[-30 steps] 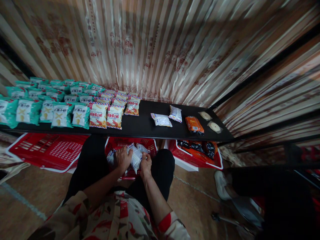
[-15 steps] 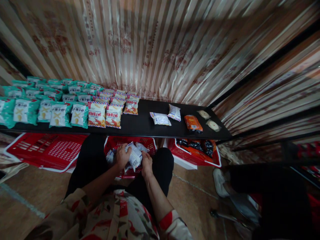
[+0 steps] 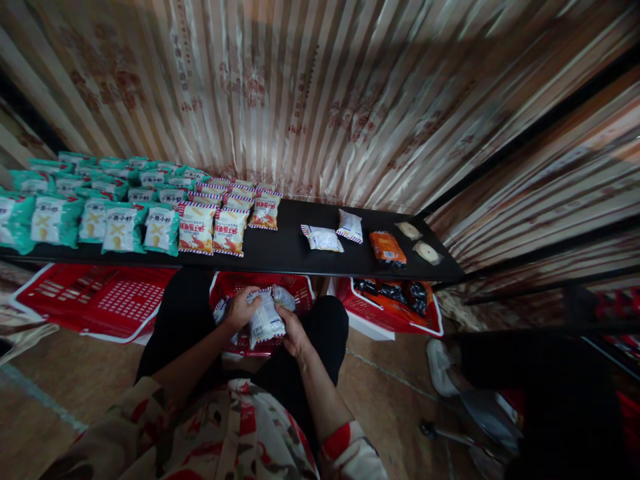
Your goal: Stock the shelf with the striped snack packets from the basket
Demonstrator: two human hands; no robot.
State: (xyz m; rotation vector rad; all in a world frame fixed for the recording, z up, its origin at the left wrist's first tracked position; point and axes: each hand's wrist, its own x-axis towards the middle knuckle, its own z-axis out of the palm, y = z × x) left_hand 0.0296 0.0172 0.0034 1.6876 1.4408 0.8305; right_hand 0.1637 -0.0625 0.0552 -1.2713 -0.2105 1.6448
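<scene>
Turning flatter and shifting nearer the body since the earlier frame, one white snack packet [image 3: 267, 320] is now lying broad face up between the hands, over the red basket [image 3: 303, 288]. The left hand [image 3: 242, 311] is curling over its left side, thumb reaching onto the top; the right hand [image 3: 294, 329] is pinching its right edge, thumb above, the other fingers mostly hiding beneath. Neither is spreading wide. For a clean hold, both should be pressing lightly at the edges, sparing the puffed middle and the seams. More white packets [image 3: 285, 298] are resting in the basket. Beyond, on the black shelf [image 3: 285, 257], two striped-end white packets [image 3: 323, 238] are lying near an orange packet [image 3: 387, 247], while shrimp snack bags [image 3: 229, 232] and teal snack bags [image 3: 120, 228] are standing in rows leftward.
</scene>
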